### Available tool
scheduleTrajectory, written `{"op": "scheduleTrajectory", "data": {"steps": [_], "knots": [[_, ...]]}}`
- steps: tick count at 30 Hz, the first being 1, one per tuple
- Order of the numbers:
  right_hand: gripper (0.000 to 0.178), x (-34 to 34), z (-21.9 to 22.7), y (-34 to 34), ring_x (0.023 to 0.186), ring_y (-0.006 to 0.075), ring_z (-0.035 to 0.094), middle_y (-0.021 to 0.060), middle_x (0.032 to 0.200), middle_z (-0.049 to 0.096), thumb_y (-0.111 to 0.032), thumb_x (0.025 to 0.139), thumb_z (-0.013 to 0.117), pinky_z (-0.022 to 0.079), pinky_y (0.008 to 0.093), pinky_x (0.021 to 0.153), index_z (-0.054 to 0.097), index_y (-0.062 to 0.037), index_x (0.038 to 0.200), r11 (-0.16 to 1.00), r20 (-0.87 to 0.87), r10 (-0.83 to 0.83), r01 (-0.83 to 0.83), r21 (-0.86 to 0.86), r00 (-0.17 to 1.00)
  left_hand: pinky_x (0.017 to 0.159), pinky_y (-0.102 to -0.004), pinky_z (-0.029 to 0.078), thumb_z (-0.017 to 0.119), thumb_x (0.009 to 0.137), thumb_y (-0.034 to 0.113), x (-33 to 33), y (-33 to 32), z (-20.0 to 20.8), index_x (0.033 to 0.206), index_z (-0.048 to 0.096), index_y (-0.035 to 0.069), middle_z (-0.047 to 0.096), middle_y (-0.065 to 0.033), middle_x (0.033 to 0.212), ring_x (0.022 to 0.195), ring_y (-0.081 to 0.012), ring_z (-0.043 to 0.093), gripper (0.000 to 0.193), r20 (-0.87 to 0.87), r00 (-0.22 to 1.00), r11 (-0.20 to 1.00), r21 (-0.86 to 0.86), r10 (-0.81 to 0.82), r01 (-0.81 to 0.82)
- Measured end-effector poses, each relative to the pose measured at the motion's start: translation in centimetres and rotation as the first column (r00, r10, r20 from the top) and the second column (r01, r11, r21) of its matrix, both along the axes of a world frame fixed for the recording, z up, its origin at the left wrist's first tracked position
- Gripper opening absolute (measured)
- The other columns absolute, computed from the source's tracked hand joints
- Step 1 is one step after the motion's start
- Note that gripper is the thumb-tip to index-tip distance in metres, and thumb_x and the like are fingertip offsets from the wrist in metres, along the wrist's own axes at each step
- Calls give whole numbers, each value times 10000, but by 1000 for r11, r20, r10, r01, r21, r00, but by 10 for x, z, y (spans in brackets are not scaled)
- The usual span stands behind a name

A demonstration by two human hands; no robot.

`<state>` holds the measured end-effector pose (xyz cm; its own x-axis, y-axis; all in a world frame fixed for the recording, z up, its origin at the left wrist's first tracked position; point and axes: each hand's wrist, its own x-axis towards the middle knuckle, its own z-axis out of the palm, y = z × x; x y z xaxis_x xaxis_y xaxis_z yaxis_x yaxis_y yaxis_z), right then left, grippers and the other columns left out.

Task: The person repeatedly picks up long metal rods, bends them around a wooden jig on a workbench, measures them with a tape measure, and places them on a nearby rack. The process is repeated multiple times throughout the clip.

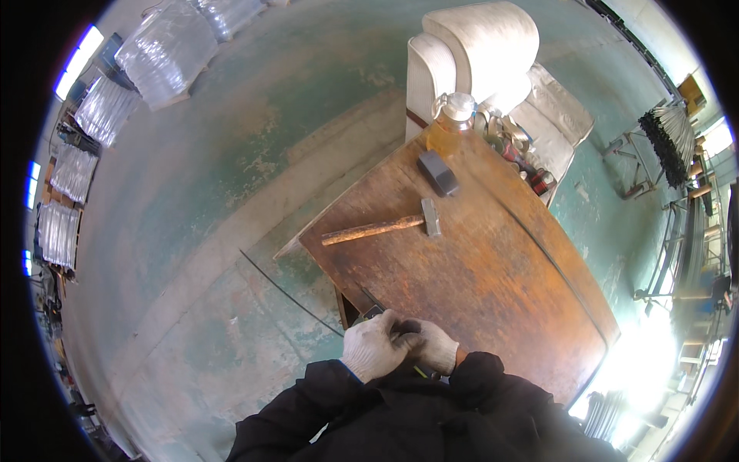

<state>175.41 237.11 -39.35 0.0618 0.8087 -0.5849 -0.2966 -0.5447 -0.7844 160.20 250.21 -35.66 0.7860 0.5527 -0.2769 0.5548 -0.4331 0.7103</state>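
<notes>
My left hand (376, 344) and my right hand (433, 346), both in white knit work gloves with darkened fingertips, meet at the near edge of a worn brown table. Their fingers are closed and pressed together, and whatever they hold is hidden between them. Just beyond the left hand, a small black piece (372, 311) shows at the table's edge; I cannot make out whether it is held. A hammer (375, 230) with a wooden handle lies farther off on the tabletop (493, 285). Behind its head rests a dark grey block (438, 172).
A clear jug of amber liquid (444, 137) stands at the table's far corner. Beyond it is a worn white sofa (493, 46) with assorted items on it. A thin black cord (289, 296) crosses the floor at left. Wrapped pallets (165, 54) line the far left; metal racks (677, 262) stand right.
</notes>
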Motion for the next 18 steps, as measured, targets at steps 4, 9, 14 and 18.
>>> {"op": "scheduleTrajectory", "data": {"steps": [4,9,14,18], "knots": [[301,12,-13,-6,972,231,828,122,1121,826,-114,1066,838,700,412,847,769,47,1311,993,76,-85,91,-70,993,929,-525,649,816,1057,592,9,-2,-4,1200,801,100,851,-190,1073,1072,-435,827,513,-83,994,991,-108,68,-77],[202,55,-20,-7,732,241,795,129,892,782,-126,1160,777,676,405,669,762,75,1170,950,230,-289,308,-48,929,973,-521,647,786,1085,550,-7,7,-9,1205,836,105,847,-228,1124,1114,-470,819,464,-265,957,960,-216,119,-179],[360,236,-31,-27,681,238,766,117,848,749,-307,1204,721,635,413,592,760,42,1121,700,334,-708,684,206,623,1015,-516,651,727,1103,545,-109,42,-68,1261,860,98,872,-215,1201,1171,-433,831,492,-424,889,971,-79,173,-227],[276,303,-38,-51,782,275,806,111,901,796,-254,1152,774,654,426,719,788,21,1174,725,660,-594,662,191,460,985,-493,627,735,1084,539,-173,53,-67,1182,857,30,876,-201,1147,1126,-426,825,532,-566,803,919,-189,186,-347]]}}
